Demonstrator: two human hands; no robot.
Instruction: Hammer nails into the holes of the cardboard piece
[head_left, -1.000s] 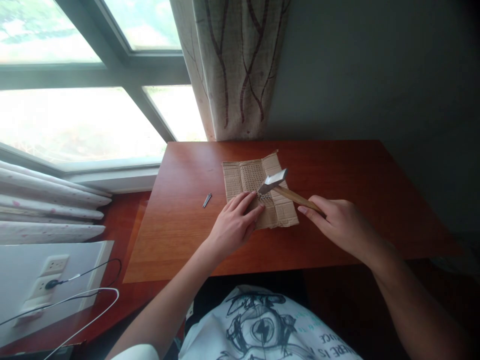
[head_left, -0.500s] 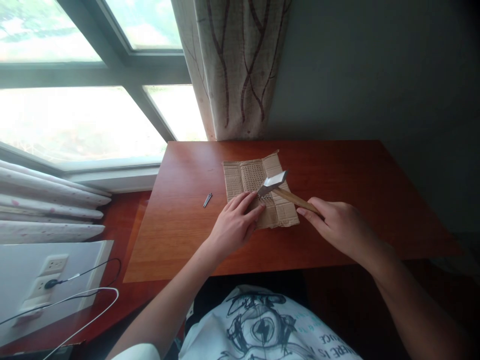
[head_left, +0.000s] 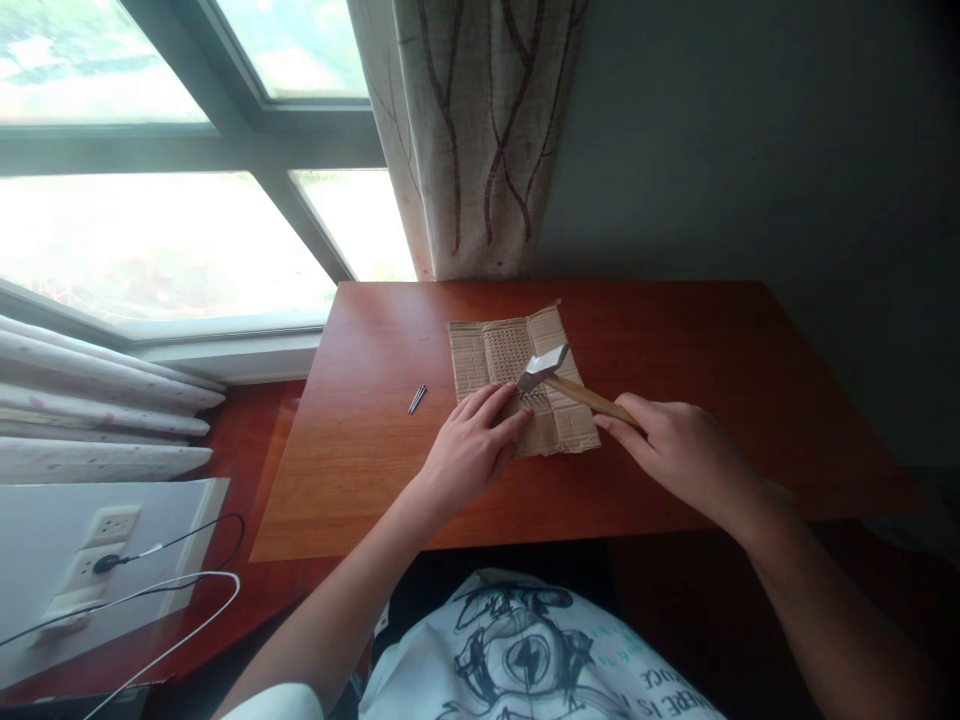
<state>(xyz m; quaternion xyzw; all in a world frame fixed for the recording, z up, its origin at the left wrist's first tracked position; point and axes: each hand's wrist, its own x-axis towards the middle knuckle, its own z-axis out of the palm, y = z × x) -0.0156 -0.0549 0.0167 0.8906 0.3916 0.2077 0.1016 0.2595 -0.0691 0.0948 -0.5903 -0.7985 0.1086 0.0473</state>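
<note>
Cardboard (head_left: 508,347) is lying on the desk (head_left: 697,350), its perforated panel being partly covered by your left hand (head_left: 472,435) and the hammer (head_left: 579,392). Your right hand (head_left: 679,445) is clamping the wooden handle. Your left hand is resting palm-down on the sheet's near left, its fingertips sitting just beside the hammer head; whether they are pinching anything, I cannot tell. Nails (head_left: 417,399) are lying farther left, apart from both hands. A patterned curtain (head_left: 487,130) is hanging beyond the far edge.
</note>
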